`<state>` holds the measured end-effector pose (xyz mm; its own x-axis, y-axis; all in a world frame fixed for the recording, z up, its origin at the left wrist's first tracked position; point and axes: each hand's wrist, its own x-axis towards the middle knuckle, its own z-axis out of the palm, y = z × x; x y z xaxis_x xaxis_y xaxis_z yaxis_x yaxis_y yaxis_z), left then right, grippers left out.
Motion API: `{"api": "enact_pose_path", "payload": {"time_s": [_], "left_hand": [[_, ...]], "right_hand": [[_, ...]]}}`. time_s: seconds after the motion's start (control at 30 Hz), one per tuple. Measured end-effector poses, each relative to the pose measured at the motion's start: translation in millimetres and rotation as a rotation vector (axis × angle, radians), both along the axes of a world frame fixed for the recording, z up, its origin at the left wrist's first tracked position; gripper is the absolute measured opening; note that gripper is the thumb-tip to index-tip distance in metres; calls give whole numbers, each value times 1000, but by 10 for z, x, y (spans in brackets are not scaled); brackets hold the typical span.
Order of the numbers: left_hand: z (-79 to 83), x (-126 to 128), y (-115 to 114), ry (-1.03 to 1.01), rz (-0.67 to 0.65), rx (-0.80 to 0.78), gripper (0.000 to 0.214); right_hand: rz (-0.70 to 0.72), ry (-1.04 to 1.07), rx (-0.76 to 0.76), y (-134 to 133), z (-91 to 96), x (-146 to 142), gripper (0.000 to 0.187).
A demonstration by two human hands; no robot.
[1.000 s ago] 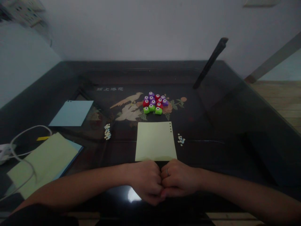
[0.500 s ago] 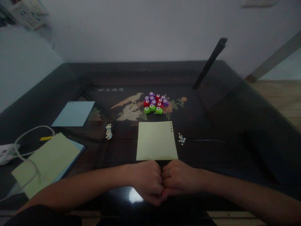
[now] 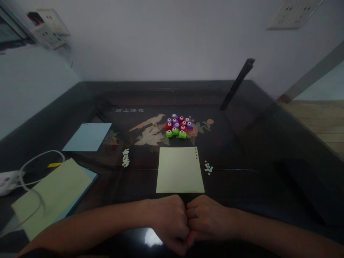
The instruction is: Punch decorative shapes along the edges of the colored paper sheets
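My left hand and my right hand are both closed, knuckles pressed together at the table's near edge. Nothing shows between their fingers; a ring sits on a finger of the right one. Just beyond them lies a pale yellow sheet of paper with star-shaped holes along its right side. Small paper stars form a pile to its left and another pile to its right. Farther back, several eye-topped hole punches in purple, red and green stand in a cluster.
A blue sheet with punched holes lies at left. Nearer are stacked yellow and blue sheets, a white cable and a power strip. A black rod-like object stands tilted at back right of the dark table.
The whole scene sits slightly lower in the picture, as the head view has tilted up. Both hands keep the same closed pose, and the things on the table have not moved.
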<state>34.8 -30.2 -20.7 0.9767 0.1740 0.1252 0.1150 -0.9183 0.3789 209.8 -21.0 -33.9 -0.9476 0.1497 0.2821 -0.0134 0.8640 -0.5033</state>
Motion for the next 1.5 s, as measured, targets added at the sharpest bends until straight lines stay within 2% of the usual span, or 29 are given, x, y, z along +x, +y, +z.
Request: {"api": "enact_pose_path", "payload": {"time_s": [0.27,0.53,0.83,1.1,1.5], "left_hand": [[-60,-2,-12,64,-34,-10,35],[-7,-14,-12,10,-7,22,31],[-2,-20,-21,-6,22,39,33],[-72,-35,-8,-42,-16,5,31],[-36,-26,-15,-53,15,40,31]], "right_hand": [[-40,22,23,-36,-53,3,66],[-34,-31,10,-21,6,2,67],[-20,-51,10,-13,29,5,61],[-11,-71,22,-14,36,3,53],[-54,-51,28,-6,67,-2,63]]}}
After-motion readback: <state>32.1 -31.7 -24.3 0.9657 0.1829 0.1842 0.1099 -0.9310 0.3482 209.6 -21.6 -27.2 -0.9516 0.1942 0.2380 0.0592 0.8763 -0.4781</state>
